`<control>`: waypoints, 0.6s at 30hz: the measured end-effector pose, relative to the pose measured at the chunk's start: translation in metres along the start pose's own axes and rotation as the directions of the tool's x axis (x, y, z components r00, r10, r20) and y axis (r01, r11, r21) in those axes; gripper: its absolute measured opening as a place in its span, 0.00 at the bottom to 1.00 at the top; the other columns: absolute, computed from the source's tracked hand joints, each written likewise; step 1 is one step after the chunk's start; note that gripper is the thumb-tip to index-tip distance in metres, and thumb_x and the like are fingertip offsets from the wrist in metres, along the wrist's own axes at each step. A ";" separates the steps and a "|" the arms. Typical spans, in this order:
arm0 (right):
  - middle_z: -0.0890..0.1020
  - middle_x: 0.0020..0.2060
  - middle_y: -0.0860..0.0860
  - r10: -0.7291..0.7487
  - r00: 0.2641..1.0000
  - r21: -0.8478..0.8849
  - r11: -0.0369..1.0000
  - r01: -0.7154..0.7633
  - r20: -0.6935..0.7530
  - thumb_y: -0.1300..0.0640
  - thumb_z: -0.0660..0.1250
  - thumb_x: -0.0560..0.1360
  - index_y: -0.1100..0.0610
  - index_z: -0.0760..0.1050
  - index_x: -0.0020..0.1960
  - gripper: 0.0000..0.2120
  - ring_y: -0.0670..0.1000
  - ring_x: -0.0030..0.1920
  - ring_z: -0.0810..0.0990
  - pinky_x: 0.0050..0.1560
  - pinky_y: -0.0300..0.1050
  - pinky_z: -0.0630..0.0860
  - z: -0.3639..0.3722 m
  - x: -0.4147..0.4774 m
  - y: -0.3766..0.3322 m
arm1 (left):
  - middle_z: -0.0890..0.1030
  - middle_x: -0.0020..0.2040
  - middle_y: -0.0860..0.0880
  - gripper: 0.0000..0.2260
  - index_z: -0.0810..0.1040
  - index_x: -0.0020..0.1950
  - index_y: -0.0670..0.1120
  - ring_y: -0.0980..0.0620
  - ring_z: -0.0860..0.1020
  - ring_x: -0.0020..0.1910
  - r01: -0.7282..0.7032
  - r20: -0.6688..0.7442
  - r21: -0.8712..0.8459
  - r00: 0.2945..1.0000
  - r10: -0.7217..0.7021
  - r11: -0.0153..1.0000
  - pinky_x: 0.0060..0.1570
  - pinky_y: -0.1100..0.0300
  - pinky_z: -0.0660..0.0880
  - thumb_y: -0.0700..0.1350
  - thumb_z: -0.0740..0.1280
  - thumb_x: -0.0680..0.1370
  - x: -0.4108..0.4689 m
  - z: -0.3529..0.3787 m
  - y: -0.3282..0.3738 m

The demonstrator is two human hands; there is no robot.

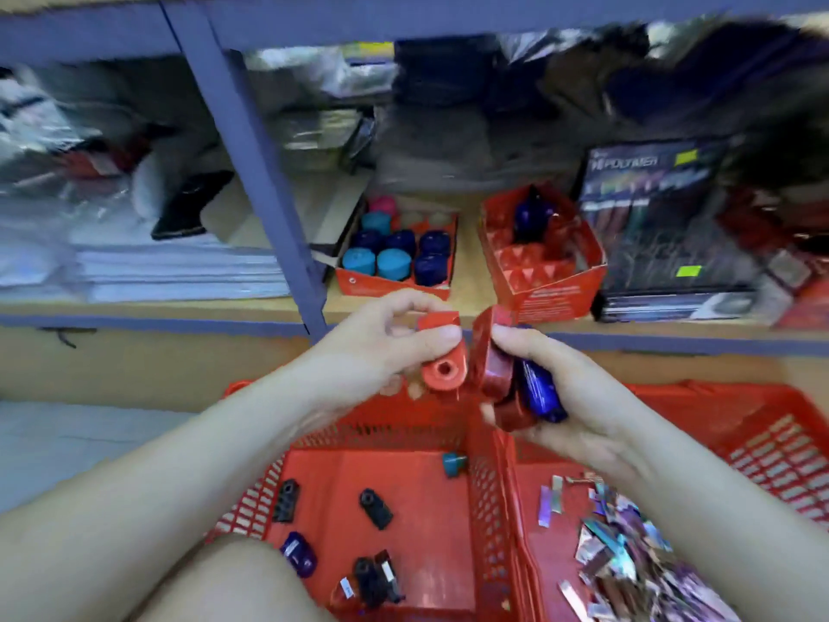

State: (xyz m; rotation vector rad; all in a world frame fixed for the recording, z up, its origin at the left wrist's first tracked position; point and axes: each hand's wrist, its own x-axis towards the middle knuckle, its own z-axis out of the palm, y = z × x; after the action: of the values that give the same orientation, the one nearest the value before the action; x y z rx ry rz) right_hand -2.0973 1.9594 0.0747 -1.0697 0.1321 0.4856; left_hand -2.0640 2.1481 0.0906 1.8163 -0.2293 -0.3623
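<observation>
Nearest, 2 red baskets sit side by side under the forearms: the left basket (403,478) holds loose black sharpeners (376,509) and a purple one (298,554), while the right basket (762,442) holds shiny foil strips (628,554). Above their shared wall, the left hand (381,338) pinches a red sharpener (442,361) between thumb and curled fingers. Its long axis slopes up and away, with the holed end facing down towards the camera. Just beside it, the right hand (569,397) curls palm-up round 2 pieces. One is a red shell (491,370) standing on edge, nearly upright, its broad face turned left. The other is a blue sharpener (540,388) leaning steeply behind it. Whether the 2 red pieces touch cannot be told. Both wrists hang free of the basket rims, with open air below them. Beyond, the shelf edge (179,314) runs just behind the knuckles, carrying a red box (386,282) of teal and blue sharpeners and a second red box (551,289).
</observation>
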 end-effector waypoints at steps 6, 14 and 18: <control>0.84 0.45 0.58 -0.094 0.976 -0.153 0.980 0.125 0.198 0.55 0.77 0.61 0.56 0.84 0.50 0.17 0.53 0.41 0.85 0.31 0.44 0.78 -0.045 -0.052 -0.058 | 0.79 0.31 0.49 0.12 0.69 0.54 0.47 0.52 0.73 0.24 -0.106 -0.099 0.012 0.989 0.107 0.994 0.22 0.61 0.70 0.44 0.71 0.76 0.002 0.059 0.065; 0.83 0.41 0.62 -0.209 0.958 -0.290 0.921 0.261 0.196 0.62 0.74 0.67 0.57 0.77 0.47 0.10 0.55 0.38 0.83 0.35 0.47 0.79 -0.114 -0.089 -0.110 | 0.80 0.48 0.43 0.10 0.77 0.58 0.50 0.51 0.82 0.32 -0.160 -0.095 0.063 0.982 0.166 0.985 0.39 0.55 0.82 0.39 0.66 0.79 0.028 0.141 0.109; 0.81 0.42 0.60 -0.291 0.952 -0.254 0.917 0.306 0.097 0.57 0.77 0.64 0.61 0.75 0.52 0.20 0.55 0.39 0.83 0.34 0.47 0.77 -0.152 -0.094 -0.124 | 0.82 0.50 0.43 0.19 0.70 0.69 0.48 0.51 0.84 0.41 -0.089 0.113 -0.032 0.989 0.092 0.995 0.42 0.61 0.80 0.33 0.61 0.80 0.053 0.167 0.124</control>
State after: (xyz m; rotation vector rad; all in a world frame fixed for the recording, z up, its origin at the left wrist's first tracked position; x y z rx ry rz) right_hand -2.1068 1.7495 0.1329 -1.3127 -0.1521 0.2592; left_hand -2.0712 1.9465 0.1625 1.7538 -0.3843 -0.4039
